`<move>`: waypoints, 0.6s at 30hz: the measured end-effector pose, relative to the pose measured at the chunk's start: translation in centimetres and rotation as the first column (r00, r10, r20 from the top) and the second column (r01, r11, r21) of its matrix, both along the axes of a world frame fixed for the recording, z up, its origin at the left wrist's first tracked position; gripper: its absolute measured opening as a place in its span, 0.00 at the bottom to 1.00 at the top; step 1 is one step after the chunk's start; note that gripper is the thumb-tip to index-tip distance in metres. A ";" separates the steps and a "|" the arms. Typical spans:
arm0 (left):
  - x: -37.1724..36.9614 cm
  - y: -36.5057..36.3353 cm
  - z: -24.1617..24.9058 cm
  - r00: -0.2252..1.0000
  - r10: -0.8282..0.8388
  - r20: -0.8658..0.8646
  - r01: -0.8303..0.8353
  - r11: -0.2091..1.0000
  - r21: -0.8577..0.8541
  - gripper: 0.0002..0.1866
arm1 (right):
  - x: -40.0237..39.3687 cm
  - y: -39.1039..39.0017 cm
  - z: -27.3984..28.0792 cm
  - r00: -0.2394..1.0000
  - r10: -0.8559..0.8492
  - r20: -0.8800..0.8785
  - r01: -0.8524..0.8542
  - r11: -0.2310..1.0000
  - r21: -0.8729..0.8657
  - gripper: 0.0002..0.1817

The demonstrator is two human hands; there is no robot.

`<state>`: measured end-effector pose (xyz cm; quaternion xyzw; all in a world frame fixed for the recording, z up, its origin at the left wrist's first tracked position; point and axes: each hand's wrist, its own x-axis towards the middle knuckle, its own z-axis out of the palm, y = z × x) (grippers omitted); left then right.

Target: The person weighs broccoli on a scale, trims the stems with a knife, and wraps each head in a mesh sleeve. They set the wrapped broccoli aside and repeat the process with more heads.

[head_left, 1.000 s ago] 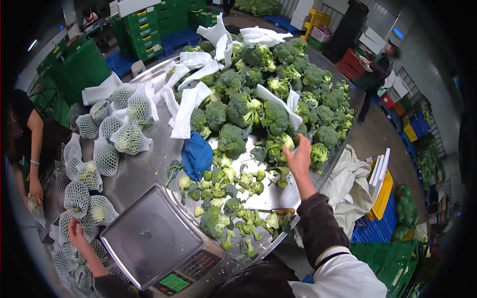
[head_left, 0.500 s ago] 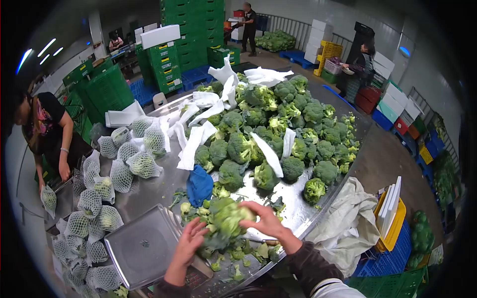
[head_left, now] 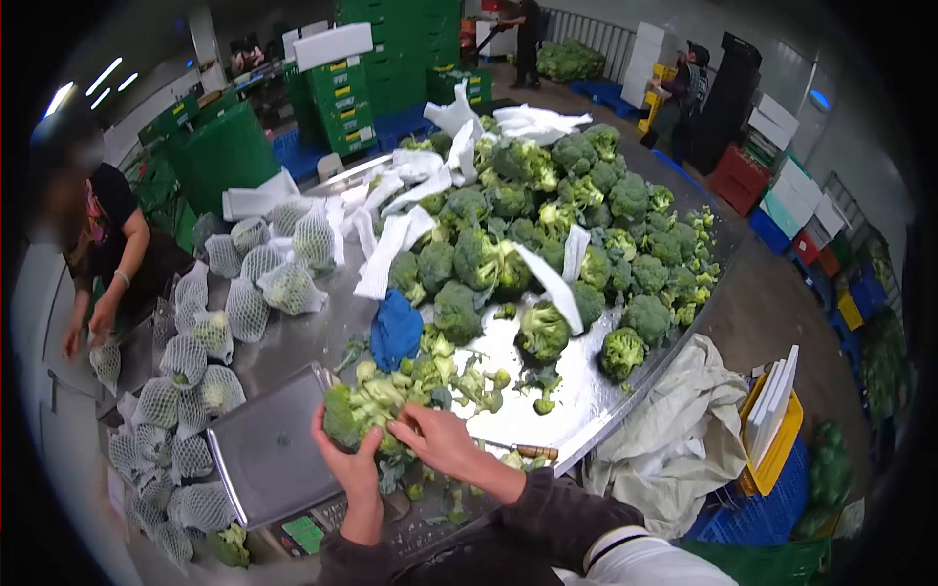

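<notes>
Head view: we locate one green broccoli head with a pale stalk [head_left: 357, 412] at the near centre, raised in front of the near right corner of a square grey metal scale pan [head_left: 274, 451]. Our left hand [head_left: 352, 472] is curved around the near left side of this head, thumb and fingers gripping it. Our right hand [head_left: 442, 441] is bent, thumb and fingers drawn together on the stalk side; we cannot tell which part they pinch.

To the right of the head, we note pale green broccoli trimmings [head_left: 479, 383] scattered on a shiny metal table [head_left: 484, 427]. A tool with a brown wooden handle [head_left: 536, 452] lies at the near right edge. A crumpled blue cloth [head_left: 396, 330] lies on the far side of the trimmings. Farther off, we find a large heap of green broccoli [head_left: 479, 256] with white foam strips [head_left: 384, 256] over it.

On the left, we identify vegetables in white mesh sleeves [head_left: 184, 359]. A co-worker in dark clothing [head_left: 117, 200] stands at the far left, one hand at another sleeved piece [head_left: 106, 368].
</notes>
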<state>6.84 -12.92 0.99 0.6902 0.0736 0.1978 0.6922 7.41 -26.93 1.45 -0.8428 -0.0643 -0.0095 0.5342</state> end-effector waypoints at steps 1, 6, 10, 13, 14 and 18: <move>-0.3 -0.1 0.6 0.999 0.035 -0.017 -0.035 0.999 0.002 0.41 | 0.1 0.3 0.3 0.999 0.045 0.026 -0.044 0.998 -0.051 0.15; -0.9 1.7 0.5 1.000 0.011 0.002 -0.011 0.997 0.070 0.41 | 0.5 0.8 -0.8 0.978 0.130 0.165 -0.112 0.987 -0.117 0.13; -1.6 3.9 1.3 0.981 -0.152 -0.119 0.182 0.931 0.316 0.41 | 1.6 -1.5 -1.2 0.729 0.666 0.158 -0.584 0.726 -0.363 0.13; -1.7 4.2 1.1 0.937 -0.267 -0.225 0.231 0.957 -0.176 0.39 | 0.9 -1.5 0.0 0.637 0.728 0.255 -0.663 0.685 -0.302 0.09; -1.4 4.4 0.8 0.938 -0.263 -0.227 0.226 0.958 -0.176 0.39 | 0.4 -1.1 0.6 0.697 0.675 0.242 -0.584 0.730 -0.356 0.07; -0.7 4.6 -0.5 0.896 -0.342 -0.284 0.140 0.824 -0.550 0.30 | -0.4 -0.4 1.8 0.769 0.580 0.268 -0.380 0.753 -0.537 0.07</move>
